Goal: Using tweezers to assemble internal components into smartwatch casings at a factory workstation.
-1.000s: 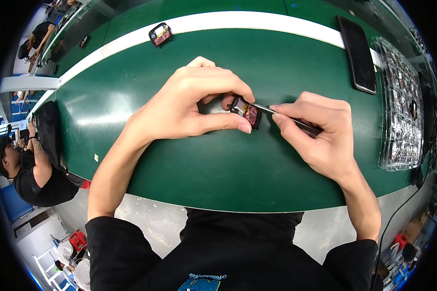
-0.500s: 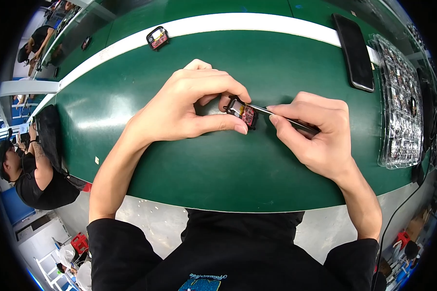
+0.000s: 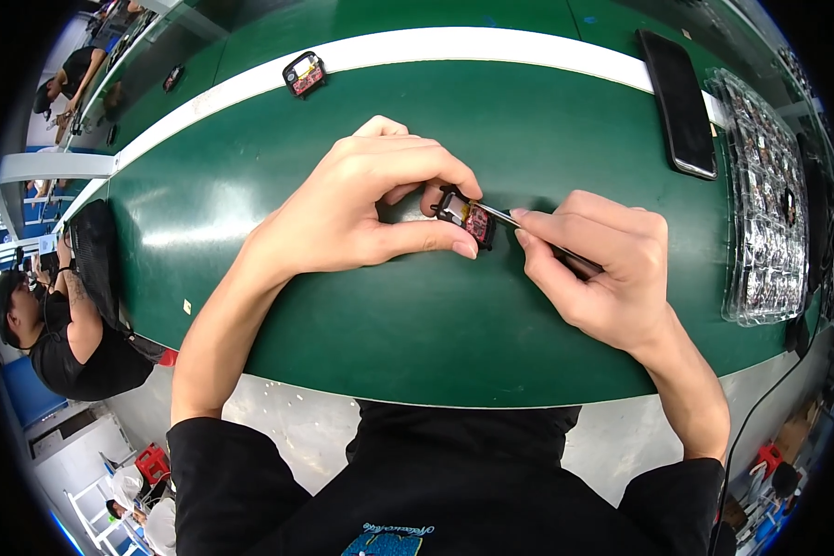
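Past the left edge of the green table (image 3: 417, 343), a co-worker (image 3: 74, 329) in a black shirt and dark cap, with a black mesh item (image 3: 93, 250) against that edge. Near the same edge, a tiny pale scrap (image 3: 187, 307). Along the far edge, a white strip (image 3: 473, 44); toward its left part, overlapping its near side, a similar black-framed unit (image 3: 305, 75) with a red board.

With the left hand (image 3: 371, 195), holds the small black-framed device (image 3: 476, 222) over the middle of the table, tilted, red part toward the right. Keeps the grip narrow, just the width of the device: index fingertip at its far right corner, thumb along its near side, other fingers curled behind.

At the device's right side, just beside the left index fingertip, the point of a slim metal-tipped tool (image 3: 503, 217); cannot tell whether touching. With the right hand (image 3: 612, 259), pinches this tool tightly between thumb and index finger, dark handle running back under the palm.

Toward the far right corner, across the white strip, a black phone-like slab (image 3: 681, 111). Along the right edge, clear plastic trays (image 3: 767, 218) with small parts, contents too fine to tell. Past that edge, a black cable (image 3: 751, 412).
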`<state>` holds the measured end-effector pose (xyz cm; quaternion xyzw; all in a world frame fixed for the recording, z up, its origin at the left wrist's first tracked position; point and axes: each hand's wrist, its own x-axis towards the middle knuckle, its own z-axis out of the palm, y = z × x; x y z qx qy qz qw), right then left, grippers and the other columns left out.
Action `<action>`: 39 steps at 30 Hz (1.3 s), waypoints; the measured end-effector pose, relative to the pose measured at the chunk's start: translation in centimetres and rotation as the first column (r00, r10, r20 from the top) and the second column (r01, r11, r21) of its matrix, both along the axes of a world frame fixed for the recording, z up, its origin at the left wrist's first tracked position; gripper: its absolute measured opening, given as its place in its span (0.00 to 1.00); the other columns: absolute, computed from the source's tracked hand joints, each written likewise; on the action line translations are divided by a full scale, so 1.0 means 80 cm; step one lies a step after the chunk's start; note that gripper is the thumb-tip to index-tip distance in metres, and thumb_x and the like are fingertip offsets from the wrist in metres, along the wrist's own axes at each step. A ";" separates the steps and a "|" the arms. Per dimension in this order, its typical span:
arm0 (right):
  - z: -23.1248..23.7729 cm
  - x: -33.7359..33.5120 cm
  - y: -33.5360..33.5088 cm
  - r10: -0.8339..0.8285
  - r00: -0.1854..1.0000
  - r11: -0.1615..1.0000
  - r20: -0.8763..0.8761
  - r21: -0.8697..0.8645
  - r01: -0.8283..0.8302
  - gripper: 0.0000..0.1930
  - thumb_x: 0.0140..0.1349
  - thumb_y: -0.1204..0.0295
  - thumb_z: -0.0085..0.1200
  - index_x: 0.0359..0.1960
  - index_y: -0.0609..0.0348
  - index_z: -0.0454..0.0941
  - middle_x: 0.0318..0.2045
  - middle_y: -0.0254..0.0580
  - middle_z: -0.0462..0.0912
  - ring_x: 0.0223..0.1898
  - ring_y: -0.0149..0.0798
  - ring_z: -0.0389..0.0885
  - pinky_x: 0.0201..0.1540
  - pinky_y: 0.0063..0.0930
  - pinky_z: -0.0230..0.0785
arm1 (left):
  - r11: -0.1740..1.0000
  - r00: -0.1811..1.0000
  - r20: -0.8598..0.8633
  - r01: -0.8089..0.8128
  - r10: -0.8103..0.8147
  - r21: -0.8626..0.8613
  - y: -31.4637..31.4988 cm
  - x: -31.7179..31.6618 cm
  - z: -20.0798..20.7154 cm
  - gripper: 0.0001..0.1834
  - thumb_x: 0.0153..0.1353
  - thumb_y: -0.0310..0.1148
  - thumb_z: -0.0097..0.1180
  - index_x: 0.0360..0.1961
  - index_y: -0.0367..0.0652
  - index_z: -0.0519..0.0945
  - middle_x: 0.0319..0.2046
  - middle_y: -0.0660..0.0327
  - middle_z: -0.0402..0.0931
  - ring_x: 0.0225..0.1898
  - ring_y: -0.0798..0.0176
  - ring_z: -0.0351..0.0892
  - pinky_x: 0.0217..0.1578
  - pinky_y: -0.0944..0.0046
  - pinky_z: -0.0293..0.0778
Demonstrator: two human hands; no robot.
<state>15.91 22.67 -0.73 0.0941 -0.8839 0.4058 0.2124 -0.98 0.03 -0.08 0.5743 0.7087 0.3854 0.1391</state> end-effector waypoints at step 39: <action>0.025 0.005 0.010 -0.042 0.999 0.993 0.002 0.111 0.042 0.21 0.55 0.65 0.77 0.47 0.60 0.85 0.39 0.40 0.82 0.26 0.47 0.84 0.28 0.42 0.76 | 0.977 0.925 0.362 0.168 -0.111 -0.129 0.018 -0.017 0.048 0.38 0.53 0.26 0.84 0.67 0.42 0.84 0.48 0.61 0.87 0.37 0.68 0.76 0.47 0.64 0.77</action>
